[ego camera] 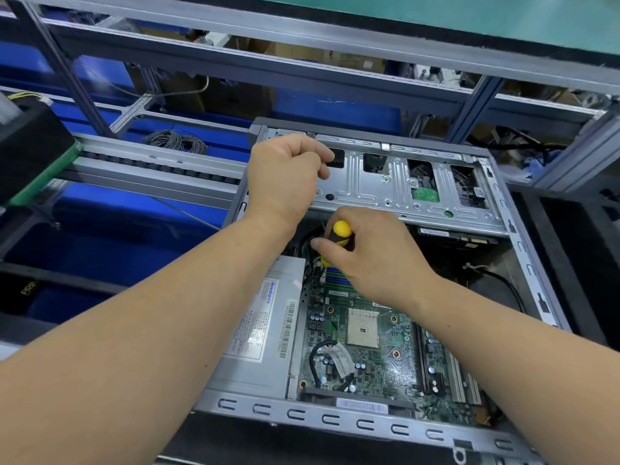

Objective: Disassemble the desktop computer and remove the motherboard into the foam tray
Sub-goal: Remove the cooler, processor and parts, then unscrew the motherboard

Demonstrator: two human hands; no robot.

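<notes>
Gripping a yellow-and-black-handled screwdriver (337,241), right hand (372,260) works the far edge of the green motherboard (365,350), seated in the open grey steel case (523,263); left hand (285,179) clenched on the silver drive cage (396,182), probably steadying it.

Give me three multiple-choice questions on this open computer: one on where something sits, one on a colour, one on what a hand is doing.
1. The power supply lies where from the motherboard?
A left
B right
C on top

2. The screwdriver handle is
A red and white
B yellow and black
C all blue

3. The right hand
A lies flat
B grips the screwdriver
C holds a cable

Answers: 1 A, the grey box lies left of the green board. 2 B, yellow cap, black bands. 3 B, fingers curl round the handle.
</notes>
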